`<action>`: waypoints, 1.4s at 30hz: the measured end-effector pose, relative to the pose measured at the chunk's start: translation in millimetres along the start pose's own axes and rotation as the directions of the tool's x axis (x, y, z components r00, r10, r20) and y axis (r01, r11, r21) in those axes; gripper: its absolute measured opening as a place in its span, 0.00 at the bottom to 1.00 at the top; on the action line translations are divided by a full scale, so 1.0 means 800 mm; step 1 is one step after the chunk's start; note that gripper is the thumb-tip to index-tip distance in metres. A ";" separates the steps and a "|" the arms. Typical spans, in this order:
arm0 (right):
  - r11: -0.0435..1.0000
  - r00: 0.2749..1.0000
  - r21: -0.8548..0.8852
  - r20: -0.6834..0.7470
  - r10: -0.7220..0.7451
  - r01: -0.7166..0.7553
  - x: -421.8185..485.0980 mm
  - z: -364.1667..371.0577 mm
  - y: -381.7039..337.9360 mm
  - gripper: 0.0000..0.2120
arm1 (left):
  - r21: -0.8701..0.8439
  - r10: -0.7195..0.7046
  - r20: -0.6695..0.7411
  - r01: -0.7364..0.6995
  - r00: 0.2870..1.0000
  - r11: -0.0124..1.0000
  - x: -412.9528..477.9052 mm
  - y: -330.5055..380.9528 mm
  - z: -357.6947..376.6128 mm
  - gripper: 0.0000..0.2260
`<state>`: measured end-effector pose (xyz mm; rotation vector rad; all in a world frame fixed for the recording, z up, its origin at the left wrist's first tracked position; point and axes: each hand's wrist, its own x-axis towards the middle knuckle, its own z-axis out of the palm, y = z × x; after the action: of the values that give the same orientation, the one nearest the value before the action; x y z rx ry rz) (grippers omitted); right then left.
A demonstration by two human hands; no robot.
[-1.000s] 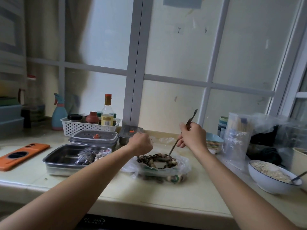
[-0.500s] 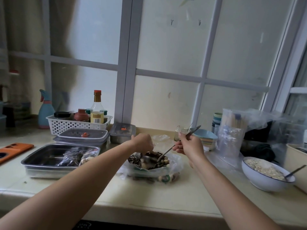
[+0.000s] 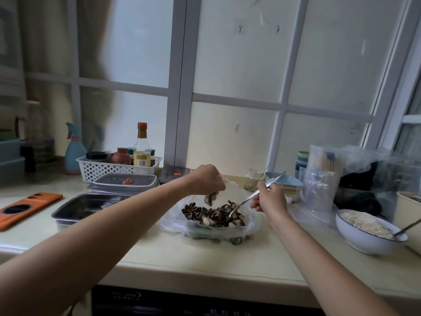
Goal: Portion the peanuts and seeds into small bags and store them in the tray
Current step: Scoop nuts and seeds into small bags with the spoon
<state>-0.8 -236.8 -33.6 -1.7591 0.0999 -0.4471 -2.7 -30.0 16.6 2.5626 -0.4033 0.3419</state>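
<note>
A large clear plastic bag (image 3: 250, 224) lies open on the counter, full of striped seeds and peanuts (image 3: 196, 212). My left hand (image 3: 206, 181) holds a small clear bag (image 3: 211, 198) just above the pile; a few seeds sit in its bottom. My right hand (image 3: 270, 200) grips a metal spoon (image 3: 241, 205) by the handle, its bowl resting in the seeds. A steel tray (image 3: 68, 210) stands to the left, partly hidden behind my left forearm.
Behind the tray are a lidded container (image 3: 124, 183) and a white basket of bottles (image 3: 109, 169). An orange board (image 3: 25, 207) lies far left. Right: a white bowl of flakes with a spoon (image 3: 366, 229), stacked dishes (image 3: 287, 184), a jar (image 3: 252, 180), clear bags (image 3: 321, 179).
My right hand has lowered the spoon so its handle slants and its bowl lies in the seeds. My left hand has lifted, and the small bag now shows beneath it.
</note>
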 end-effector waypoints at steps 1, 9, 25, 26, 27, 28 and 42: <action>1.000 1.000 0.006 0.002 0.003 -0.003 -0.001 -0.001 -0.001 0.11 | 0.000 0.004 0.008 -0.004 1.000 1.000 -0.003 0.001 -0.003 0.08; 0.999 0.998 0.010 0.040 -0.049 0.049 -0.007 -0.001 -0.013 0.13 | -0.096 -0.020 -0.057 0.015 0.998 0.995 -0.026 -0.018 0.002 0.09; 0.997 0.998 -0.063 0.032 -0.048 0.050 0.006 -0.009 -0.054 0.10 | -0.621 0.009 0.375 0.244 0.927 0.745 -0.059 -0.066 0.027 0.34; 0.997 0.998 -0.058 0.042 -0.043 0.045 0.007 -0.007 -0.052 0.10 | -0.597 0.031 0.380 0.220 0.924 0.771 -0.061 -0.063 0.026 0.34; 0.998 0.998 -0.050 0.050 -0.039 0.041 0.007 -0.004 -0.050 0.10 | -0.574 0.054 0.376 0.187 0.925 0.797 -0.062 -0.059 0.025 0.34; 0.998 0.998 -0.042 0.054 -0.035 0.038 0.008 -0.001 -0.048 0.09 | -0.564 0.070 0.376 0.168 0.924 0.809 -0.063 -0.058 0.026 0.33; 0.997 0.999 -0.076 0.037 0.017 -0.014 0.019 -0.006 -0.034 0.11 | -0.616 0.122 0.425 0.188 0.897 0.765 -0.060 -0.071 0.029 0.41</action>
<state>7.1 -239.7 -3.2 -1.8392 0.1045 -0.4035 -23.5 14.4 -43.6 1.9218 -0.5268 -0.3696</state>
